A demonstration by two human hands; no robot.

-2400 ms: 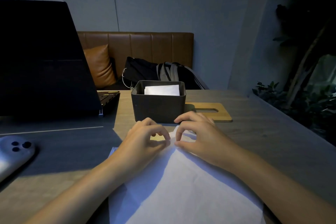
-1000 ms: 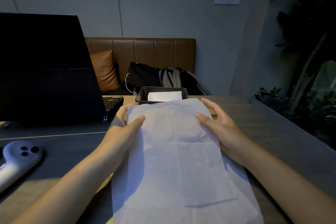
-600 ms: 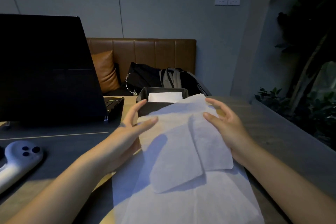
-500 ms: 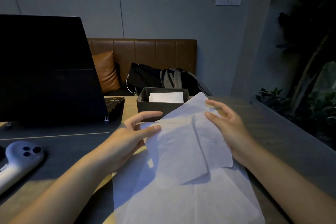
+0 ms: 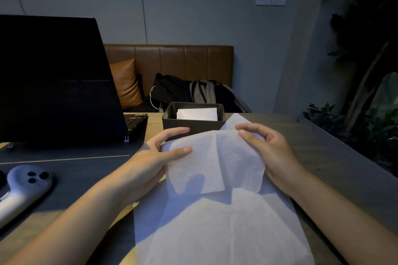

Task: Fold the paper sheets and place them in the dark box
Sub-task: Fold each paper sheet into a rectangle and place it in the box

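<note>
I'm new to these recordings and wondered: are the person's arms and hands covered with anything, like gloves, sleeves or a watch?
No. Both forearms are bare right up to the picture's edge, with no sleeve showing. The left hand and right hand wear no gloves, and no rings, watch, wristband or markings are visible in this dim light.

The dark rectangular box point(image 5: 172, 119) is partly hidden behind the left hand point(image 5: 155, 157) and the lifted white paper sheet point(image 5: 206, 165). The flat white paper sheet point(image 5: 215, 232) near the wrists and both forearms run off the bottom edge.
</note>
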